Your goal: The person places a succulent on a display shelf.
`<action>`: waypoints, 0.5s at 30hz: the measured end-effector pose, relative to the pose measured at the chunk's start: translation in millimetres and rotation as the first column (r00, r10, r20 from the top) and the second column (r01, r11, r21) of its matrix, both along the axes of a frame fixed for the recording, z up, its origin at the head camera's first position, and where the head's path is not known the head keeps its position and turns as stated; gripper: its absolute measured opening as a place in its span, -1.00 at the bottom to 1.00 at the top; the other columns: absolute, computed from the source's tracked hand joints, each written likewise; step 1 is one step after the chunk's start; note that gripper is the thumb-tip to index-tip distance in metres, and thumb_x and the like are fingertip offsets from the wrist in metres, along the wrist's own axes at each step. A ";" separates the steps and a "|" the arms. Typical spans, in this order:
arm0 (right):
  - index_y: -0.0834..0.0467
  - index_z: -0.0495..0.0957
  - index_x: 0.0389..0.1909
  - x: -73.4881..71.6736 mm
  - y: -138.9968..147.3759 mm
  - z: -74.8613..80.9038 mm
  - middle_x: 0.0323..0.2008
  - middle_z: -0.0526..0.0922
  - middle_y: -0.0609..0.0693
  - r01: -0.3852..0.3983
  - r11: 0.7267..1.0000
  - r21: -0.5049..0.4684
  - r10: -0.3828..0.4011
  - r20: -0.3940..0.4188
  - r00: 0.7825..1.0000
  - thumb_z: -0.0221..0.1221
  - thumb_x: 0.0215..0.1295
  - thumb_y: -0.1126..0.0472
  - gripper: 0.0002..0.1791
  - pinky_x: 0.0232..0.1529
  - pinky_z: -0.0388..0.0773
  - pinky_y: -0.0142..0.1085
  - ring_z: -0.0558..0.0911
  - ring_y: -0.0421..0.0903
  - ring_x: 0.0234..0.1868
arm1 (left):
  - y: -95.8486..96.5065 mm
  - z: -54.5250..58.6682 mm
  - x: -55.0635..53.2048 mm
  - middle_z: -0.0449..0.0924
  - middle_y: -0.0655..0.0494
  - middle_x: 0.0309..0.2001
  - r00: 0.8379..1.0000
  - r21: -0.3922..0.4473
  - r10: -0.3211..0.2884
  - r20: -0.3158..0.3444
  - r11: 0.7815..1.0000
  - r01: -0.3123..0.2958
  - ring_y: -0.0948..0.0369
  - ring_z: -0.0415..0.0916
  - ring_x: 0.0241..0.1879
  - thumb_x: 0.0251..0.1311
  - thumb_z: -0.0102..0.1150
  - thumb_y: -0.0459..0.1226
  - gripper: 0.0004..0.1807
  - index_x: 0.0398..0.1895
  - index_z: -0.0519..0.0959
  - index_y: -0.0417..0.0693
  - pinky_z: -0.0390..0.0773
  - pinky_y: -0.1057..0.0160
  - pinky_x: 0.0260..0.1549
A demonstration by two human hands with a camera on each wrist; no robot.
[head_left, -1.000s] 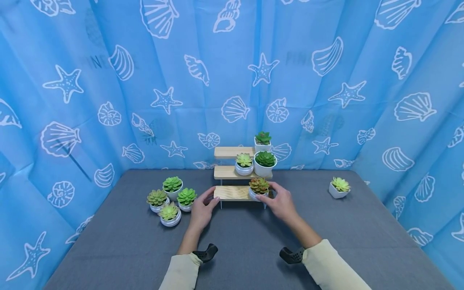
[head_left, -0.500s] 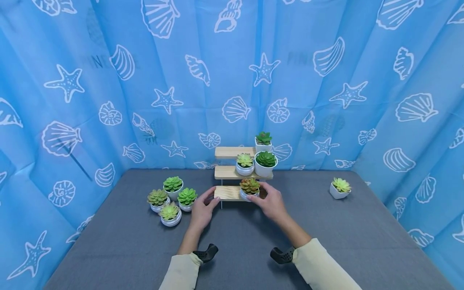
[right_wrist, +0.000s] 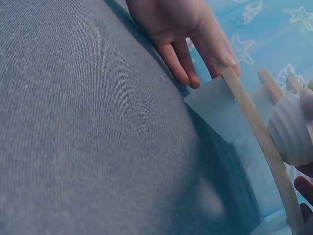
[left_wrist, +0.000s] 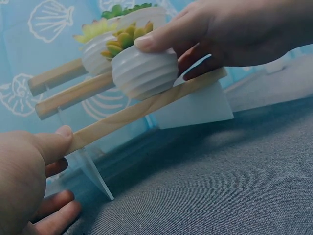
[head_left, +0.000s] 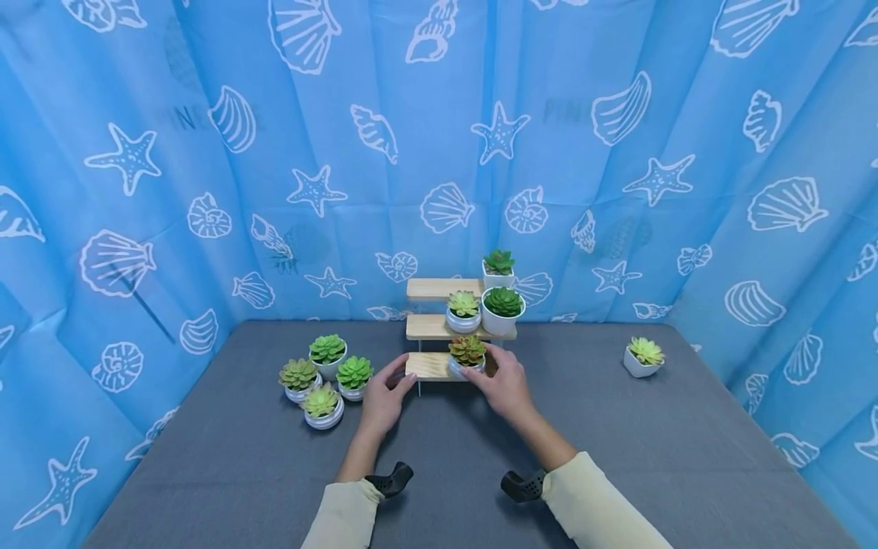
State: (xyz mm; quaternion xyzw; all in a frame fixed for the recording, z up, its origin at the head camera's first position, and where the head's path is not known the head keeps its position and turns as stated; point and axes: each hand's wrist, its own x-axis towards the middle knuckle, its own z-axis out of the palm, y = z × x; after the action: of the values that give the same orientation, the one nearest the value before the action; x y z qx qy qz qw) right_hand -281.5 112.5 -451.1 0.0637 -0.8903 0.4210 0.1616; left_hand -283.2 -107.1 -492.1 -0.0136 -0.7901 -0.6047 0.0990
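One potted plant, gripped by the right hand, best slid gently; one shelf between hands, end pinched by the left hand.

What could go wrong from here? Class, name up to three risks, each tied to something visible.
1. The right hand holds the reddish-green potted succulent on the narrow bottom wooden shelf; a slip might tip it off the front edge.
2. The left hand pinches that shelf's left end, so a tug could jolt the whole stand.
3. The dark green potted succulent stands just above the right hand, which might knock it if lifted carelessly.
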 end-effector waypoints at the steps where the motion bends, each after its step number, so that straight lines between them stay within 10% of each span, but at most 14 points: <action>1: 0.28 0.52 0.16 0.2 -0.9 -0.4 0.01 0.60 0.17 0.007 1.000 -0.001 -0.007 -0.005 1.000 0.44 0.08 0.06 -0.34 0.05 0.43 0.04 0.51 0.10 0.03 | -0.1 0.0 0.3 0.54 0.01 0.17 1.000 -0.002 -0.002 -0.006 1.000 0.002 0.06 0.47 0.15 0.30 0.23 -0.22 -0.51 0.30 0.48 -0.03 0.51 0.04 0.07; 15: 0.27 0.51 0.16 1.0 -7.4 -3.6 0.03 0.60 0.17 0.045 0.998 -0.033 -0.046 -0.029 0.999 0.41 0.12 0.03 -0.36 0.10 0.40 0.04 0.49 0.10 0.06 | 0.1 -1.2 0.7 0.53 0.01 0.19 1.000 -0.020 -0.001 -0.019 1.000 0.001 0.05 0.46 0.17 0.30 0.22 -0.22 -0.51 0.31 0.47 -0.02 0.50 0.03 0.09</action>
State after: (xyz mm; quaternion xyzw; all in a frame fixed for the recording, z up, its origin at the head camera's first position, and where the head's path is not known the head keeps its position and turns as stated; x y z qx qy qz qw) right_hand -280.5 105.1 -454.7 0.0471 -0.8822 0.4304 0.1852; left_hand -282.5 -106.9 -493.3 -0.0209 -0.7950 -0.5968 0.1061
